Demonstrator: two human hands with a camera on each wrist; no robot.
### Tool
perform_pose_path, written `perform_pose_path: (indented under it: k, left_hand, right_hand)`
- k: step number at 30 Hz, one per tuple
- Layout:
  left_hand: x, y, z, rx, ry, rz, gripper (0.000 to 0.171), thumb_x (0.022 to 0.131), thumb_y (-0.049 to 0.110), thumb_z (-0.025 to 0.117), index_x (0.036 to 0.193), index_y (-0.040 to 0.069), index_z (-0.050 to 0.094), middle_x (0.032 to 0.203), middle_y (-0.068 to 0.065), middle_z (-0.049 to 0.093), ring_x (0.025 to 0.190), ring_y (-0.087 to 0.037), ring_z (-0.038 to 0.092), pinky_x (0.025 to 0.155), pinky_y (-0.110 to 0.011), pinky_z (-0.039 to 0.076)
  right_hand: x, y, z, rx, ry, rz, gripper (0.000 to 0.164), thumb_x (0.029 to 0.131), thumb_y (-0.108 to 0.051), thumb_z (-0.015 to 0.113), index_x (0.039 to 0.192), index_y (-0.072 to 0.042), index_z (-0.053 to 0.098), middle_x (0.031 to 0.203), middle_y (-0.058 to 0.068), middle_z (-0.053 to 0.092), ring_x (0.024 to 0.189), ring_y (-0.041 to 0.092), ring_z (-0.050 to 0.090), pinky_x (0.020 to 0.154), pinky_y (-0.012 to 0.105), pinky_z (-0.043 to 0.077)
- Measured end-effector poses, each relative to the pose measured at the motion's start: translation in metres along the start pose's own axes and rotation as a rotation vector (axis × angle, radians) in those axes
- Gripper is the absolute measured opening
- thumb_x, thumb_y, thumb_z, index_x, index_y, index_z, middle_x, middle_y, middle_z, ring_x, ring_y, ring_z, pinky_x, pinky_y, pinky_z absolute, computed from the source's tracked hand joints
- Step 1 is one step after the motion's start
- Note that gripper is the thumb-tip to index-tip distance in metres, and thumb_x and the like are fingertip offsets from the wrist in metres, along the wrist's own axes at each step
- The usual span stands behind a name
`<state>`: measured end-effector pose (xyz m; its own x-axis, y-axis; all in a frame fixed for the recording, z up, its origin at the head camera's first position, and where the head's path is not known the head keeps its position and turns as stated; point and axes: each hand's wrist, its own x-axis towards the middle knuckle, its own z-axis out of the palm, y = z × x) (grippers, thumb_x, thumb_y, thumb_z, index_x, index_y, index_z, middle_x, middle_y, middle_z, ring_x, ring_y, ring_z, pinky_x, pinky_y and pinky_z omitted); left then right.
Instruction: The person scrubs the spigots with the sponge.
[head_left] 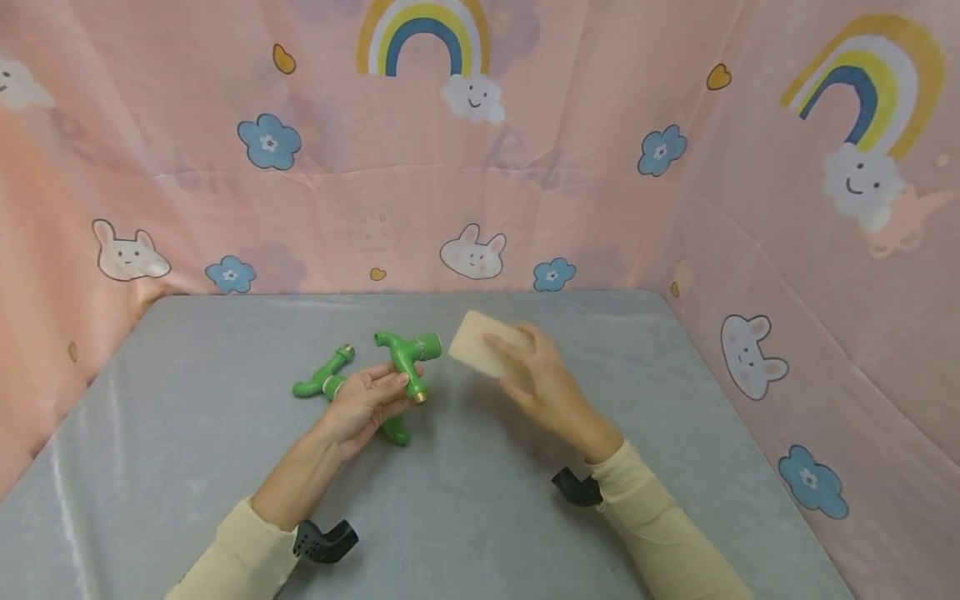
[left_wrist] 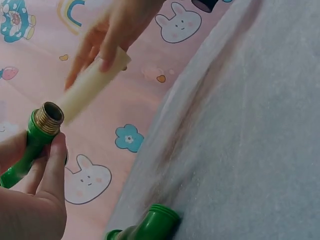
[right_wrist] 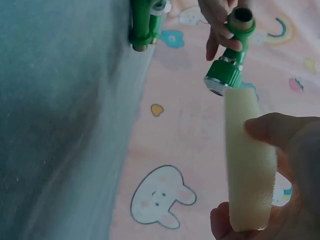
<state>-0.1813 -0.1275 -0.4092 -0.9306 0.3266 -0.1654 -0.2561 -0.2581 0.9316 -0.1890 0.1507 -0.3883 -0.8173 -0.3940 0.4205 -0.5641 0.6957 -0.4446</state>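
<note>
sponge [head_left: 474,343] gripped in my right hand [head_left: 551,385], green tap [head_left: 407,354] pinched in left hand [head_left: 360,410]; i guess wiping step; next calls for light contact.

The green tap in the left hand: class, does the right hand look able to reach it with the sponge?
Likely yes: the right hand holds the sponge close to the green tap, with nothing visible between them.

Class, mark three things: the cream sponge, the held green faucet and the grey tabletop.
Cream sponge [head_left: 476,347]: head view, broad face.
Held green faucet [head_left: 406,358]: head view, middle of its body.
Grey tabletop [head_left: 453,508]: head view, bare patch of its surface.
</note>
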Motion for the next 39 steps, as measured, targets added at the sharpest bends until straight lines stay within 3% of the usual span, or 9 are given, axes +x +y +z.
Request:
perform_pose_path:
  k: [3,7,10,15,20,26,34,39]
  left_hand:
    - [0.000,-0.001,0.002,0.006,0.007,0.020,0.053,0.104,0.003,0.052,0.149,-0.016,0.031,0.112,0.008,0.076,0.100,-0.003,0.071,0.093,-0.025,0.058]
    - [0.001,-0.001,0.004,0.044,0.002,0.041,0.053,0.104,0.007,0.053,0.151,-0.011,0.033,0.135,-0.006,0.067,0.106,-0.003,0.069,0.096,-0.027,0.057]
    - [0.001,-0.001,0.006,0.061,0.026,0.059,0.055,0.105,0.008,0.052,0.152,-0.009,0.032,0.148,-0.016,0.054,0.106,-0.001,0.069,0.096,-0.025,0.056]
    - [0.000,0.000,0.004,0.045,0.095,0.041,0.054,0.105,0.006,0.048,0.154,-0.008,0.028,0.151,-0.024,0.047,0.103,0.001,0.068,0.097,-0.023,0.056]
    - [0.000,-0.003,-0.001,0.031,0.131,0.007,0.052,0.106,0.004,0.047,0.154,-0.006,0.029,0.146,-0.020,0.055,0.103,-0.001,0.070,0.100,-0.027,0.055]
    - [0.004,-0.012,-0.005,0.117,0.050,0.004,0.054,0.104,0.005,0.050,0.152,-0.009,0.031,0.133,-0.012,0.068,0.103,-0.002,0.070,0.100,-0.028,0.056]
    - [0.010,-0.022,-0.002,0.187,-0.050,-0.029,0.055,0.105,0.004,0.050,0.153,-0.012,0.027,0.147,-0.036,0.045,0.100,-0.005,0.069,0.098,-0.030,0.057]
    - [0.010,-0.029,0.000,0.244,-0.091,-0.055,0.053,0.104,0.004,0.050,0.150,-0.013,0.031,0.141,-0.037,0.051,0.096,-0.007,0.070,0.096,-0.033,0.058]
  right_hand:
    - [-0.001,-0.007,0.001,0.068,0.009,-0.048,0.058,0.091,-0.013,0.073,0.146,-0.018,0.055,0.141,0.026,0.046,0.122,0.042,0.051,0.090,0.054,0.052]
    - [-0.005,-0.025,0.007,0.145,-0.083,-0.128,0.059,0.094,-0.019,0.071,0.149,-0.021,0.051,0.145,0.024,0.044,0.125,0.039,0.050,0.093,0.051,0.052]
    - [-0.008,-0.032,0.012,0.153,-0.138,-0.136,0.059,0.094,-0.020,0.072,0.149,-0.024,0.052,0.146,0.021,0.042,0.130,0.036,0.048,0.097,0.050,0.053]
    - [-0.008,-0.027,0.010,0.120,-0.158,-0.134,0.063,0.086,-0.010,0.079,0.145,-0.022,0.057,0.143,0.020,0.046,0.128,0.034,0.050,0.098,0.048,0.054]
    - [-0.006,-0.013,-0.002,0.110,-0.164,-0.136,0.061,0.082,-0.004,0.080,0.139,-0.016,0.062,0.141,0.023,0.046,0.126,0.038,0.049,0.095,0.050,0.053]
    - [-0.002,0.003,-0.013,0.171,-0.111,-0.049,0.057,0.085,-0.004,0.076,0.139,-0.015,0.062,0.141,0.026,0.044,0.123,0.041,0.050,0.098,0.054,0.050]
    - [0.002,0.017,-0.021,0.144,-0.087,0.026,0.057,0.086,-0.005,0.076,0.141,-0.015,0.061,0.144,0.028,0.042,0.126,0.045,0.048,0.099,0.057,0.049]
    - [0.002,0.017,-0.025,0.149,-0.098,0.050,0.058,0.088,-0.008,0.075,0.143,-0.017,0.059,0.149,0.027,0.039,0.132,0.045,0.044,0.103,0.060,0.046]
